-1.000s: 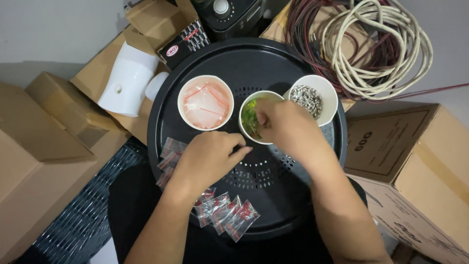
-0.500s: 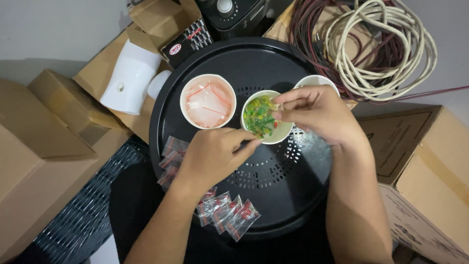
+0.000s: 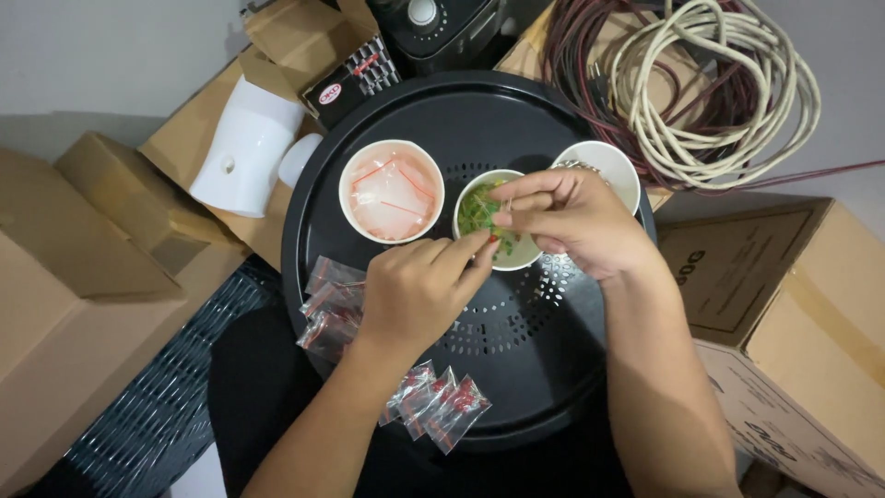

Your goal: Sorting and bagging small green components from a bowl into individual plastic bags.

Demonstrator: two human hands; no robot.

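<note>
Your right hand [image 3: 576, 221] pinches a small piece over the middle cup [image 3: 475, 214]; your left hand [image 3: 419, 290], fingers nearly closed, contents hidden, meets it at the cup's near rim.

Both forearms are bare, with no sleeves in view. The left hand [image 3: 419, 290] and right hand [image 3: 572, 221] wear no gloves. No rings or watch show.

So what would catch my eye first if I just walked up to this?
Probably both hands, the left hand and right hand, meeting over the middle cup of green bits on the round black tray. Next, the coiled cables at top right.
</note>
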